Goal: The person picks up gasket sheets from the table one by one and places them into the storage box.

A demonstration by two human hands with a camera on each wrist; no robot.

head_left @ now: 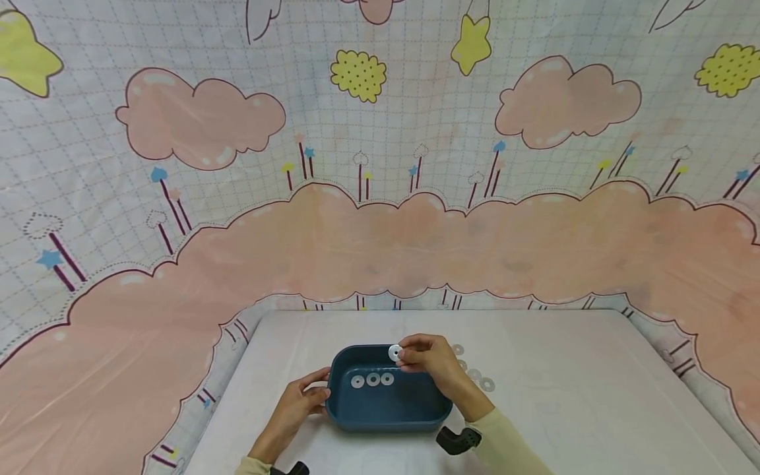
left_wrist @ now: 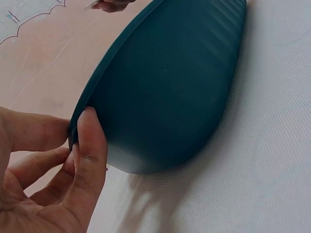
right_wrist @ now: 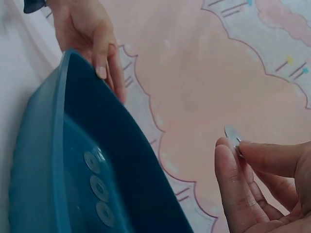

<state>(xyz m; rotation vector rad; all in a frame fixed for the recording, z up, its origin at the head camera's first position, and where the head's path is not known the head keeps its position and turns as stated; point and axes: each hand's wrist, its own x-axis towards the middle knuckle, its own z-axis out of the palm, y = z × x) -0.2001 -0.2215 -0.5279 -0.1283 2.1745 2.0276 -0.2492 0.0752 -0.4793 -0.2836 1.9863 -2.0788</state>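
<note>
While my left hand [head_left: 299, 404] sits at nine o'clock of the blue tray [head_left: 356, 414], its thumb lies on the rim and the fingers curl round the outer wall, so I grip that left edge; the left wrist view shows my thumb [left_wrist: 90, 145] pressed just under the lip. Inside the tray three washers [head_left: 372, 379] lie flat in a row, side by side, toward its twelve o'clock half. At about one o'clock of the tray, over its far rim, my right hand [head_left: 429, 359] pinches a single washer [head_left: 394, 353] between thumb and forefinger; the right wrist view shows the disc [right_wrist: 232, 134] held edge-on at my fingertips [right_wrist: 228, 160], clear of the tray. Farther toward three o'clock, loose washers [head_left: 475, 375] lie scattered on the white table [head_left: 564, 396], partly hidden behind my right hand. Beyond the table hangs a cloud-patterned backdrop [head_left: 380, 231].
</note>
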